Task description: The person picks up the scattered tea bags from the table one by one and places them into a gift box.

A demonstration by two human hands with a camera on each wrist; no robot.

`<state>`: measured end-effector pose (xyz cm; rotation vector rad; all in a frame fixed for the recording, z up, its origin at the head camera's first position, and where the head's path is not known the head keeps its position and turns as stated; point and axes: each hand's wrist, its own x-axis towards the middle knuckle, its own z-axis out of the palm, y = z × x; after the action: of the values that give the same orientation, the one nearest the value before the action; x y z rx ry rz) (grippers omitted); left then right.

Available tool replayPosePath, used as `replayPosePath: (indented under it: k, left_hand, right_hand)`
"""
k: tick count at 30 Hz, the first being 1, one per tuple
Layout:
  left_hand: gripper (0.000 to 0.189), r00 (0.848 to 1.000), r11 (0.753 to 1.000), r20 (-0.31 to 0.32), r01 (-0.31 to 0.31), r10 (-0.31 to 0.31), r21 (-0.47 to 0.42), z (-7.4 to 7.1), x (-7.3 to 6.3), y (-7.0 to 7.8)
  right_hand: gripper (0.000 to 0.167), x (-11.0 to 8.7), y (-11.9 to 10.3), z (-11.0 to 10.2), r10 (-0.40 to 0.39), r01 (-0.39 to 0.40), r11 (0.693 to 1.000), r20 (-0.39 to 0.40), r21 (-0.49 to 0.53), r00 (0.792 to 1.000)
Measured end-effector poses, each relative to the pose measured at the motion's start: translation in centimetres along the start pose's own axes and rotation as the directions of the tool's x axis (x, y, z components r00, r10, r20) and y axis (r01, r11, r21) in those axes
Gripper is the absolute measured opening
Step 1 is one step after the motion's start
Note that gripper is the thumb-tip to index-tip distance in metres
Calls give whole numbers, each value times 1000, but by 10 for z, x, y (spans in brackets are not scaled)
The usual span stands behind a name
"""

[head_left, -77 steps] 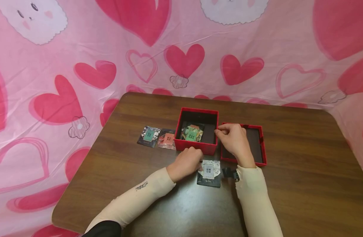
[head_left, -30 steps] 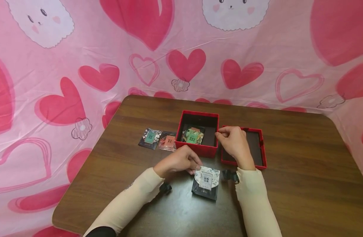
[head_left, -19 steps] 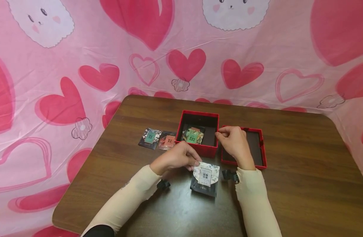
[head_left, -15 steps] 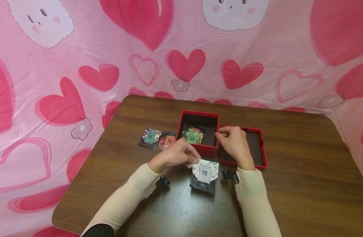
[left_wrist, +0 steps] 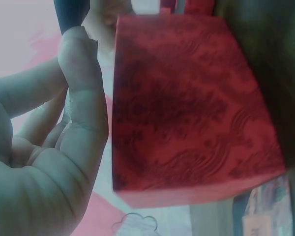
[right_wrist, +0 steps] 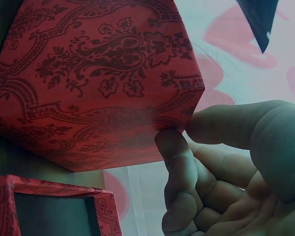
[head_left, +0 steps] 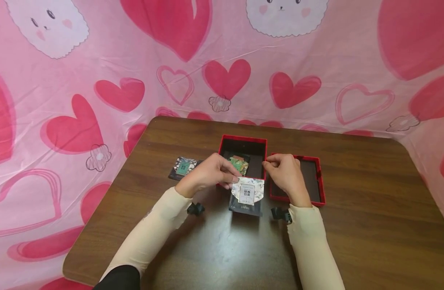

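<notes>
The white-and-black sachet [head_left: 246, 195], with a pale label bearing dark characters, hangs from the left hand [head_left: 209, 175] in front of the red box's near wall, which it largely covers in the head view. The left thumb and fingers pinch its upper-left corner, with little gap between the tips. In the earliest frame the sachet lay flat on the bench [head_left: 370, 201]; half a second ago it was lower and farther from the box. Its upper edge now lines up with the box's near rim.

The right hand [head_left: 285, 173] has thumb and forefinger closed together on the right wall of the red box [head_left: 254, 151], near its front corner, just as in the earlier frames. The box stands open around the middle of the bench's width, nearer the far edge. A green-labelled sachet [head_left: 240, 163] lies in its left half, now partly hidden by the left hand.

Just right of the box, the red lid [head_left: 311, 181] lies hollow side up. Toward the bench's left edge lies a teal-labelled sachet [head_left: 183, 166]; the orange-labelled sachet between it and the box, plain to see earlier, is now mostly behind the left hand. Pink heart-printed cloth [head_left: 229, 36] hangs beyond the far edge.
</notes>
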<state>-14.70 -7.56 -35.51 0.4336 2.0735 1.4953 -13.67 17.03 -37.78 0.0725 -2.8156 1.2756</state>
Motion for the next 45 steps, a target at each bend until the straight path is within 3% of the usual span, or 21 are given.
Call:
replayPosePath:
  k: [15, 22, 28, 36, 45]
  left_hand:
    - [13, 999, 1000, -45, -13, 13, 0, -27, 17, 21]
    - [10, 995, 997, -94, 17, -23, -70, -47, 29, 31]
    - [12, 994, 999, -113, -3, 9, 51, -62, 44, 38]
    - [17, 990, 999, -137, 39, -42, -18, -70, 58, 36]
    - [20, 986, 997, -168, 37, -25, 66, -73, 61, 32]
  right_hand:
    - [21, 0, 1, -1, 19, -19, 1000, 2, -3, 1000]
    - [20, 0, 1, -1, 11, -11, 1000, 1, -8, 1000]
    - [21, -1, 0, -2, 12, -12, 1000, 5, -2, 1000]
    - [21, 0, -2, 0, 8, -8, 1000, 3, 2, 1000]
    - [21, 0, -1, -2, 4, -4, 1000, 6, 9, 1000]
